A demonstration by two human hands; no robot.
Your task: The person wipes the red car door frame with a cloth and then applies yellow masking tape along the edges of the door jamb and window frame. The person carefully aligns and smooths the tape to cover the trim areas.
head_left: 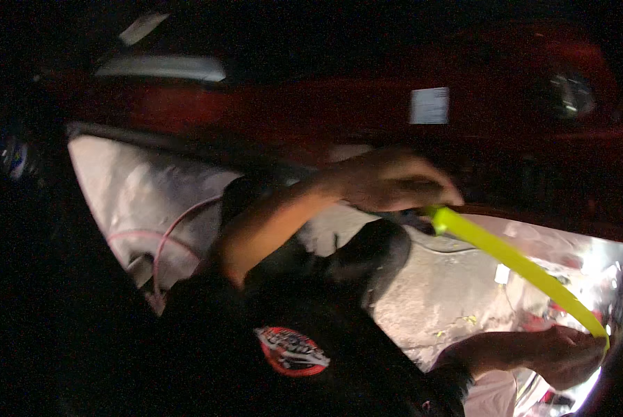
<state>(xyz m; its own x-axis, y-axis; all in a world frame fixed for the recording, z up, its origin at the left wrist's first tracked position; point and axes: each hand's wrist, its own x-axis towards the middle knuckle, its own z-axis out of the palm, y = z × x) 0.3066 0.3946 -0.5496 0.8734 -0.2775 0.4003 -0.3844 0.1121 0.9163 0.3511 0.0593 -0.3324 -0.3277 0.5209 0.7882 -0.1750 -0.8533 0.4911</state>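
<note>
A bright yellow-green strip of tape [523,267] stretches taut between my two hands, slanting down to the right. My left hand [395,182], fingers curled down, grips its upper end, where the strip bends beside a dark part I cannot make out. At the far right my right hand [568,356] is closed on the lower end, its fingers partly turned away. Just beyond my left hand runs the dark red body of a car [311,115], with a white label [429,105] stuck on it.
A headlight [570,96] sits at the car's right end; a pale trim piece [160,67] shows at upper left. A pinkish hose [161,254] curves over the dusty floor [422,295]. Bright clutter lies at the right rim. Much of the left is dark.
</note>
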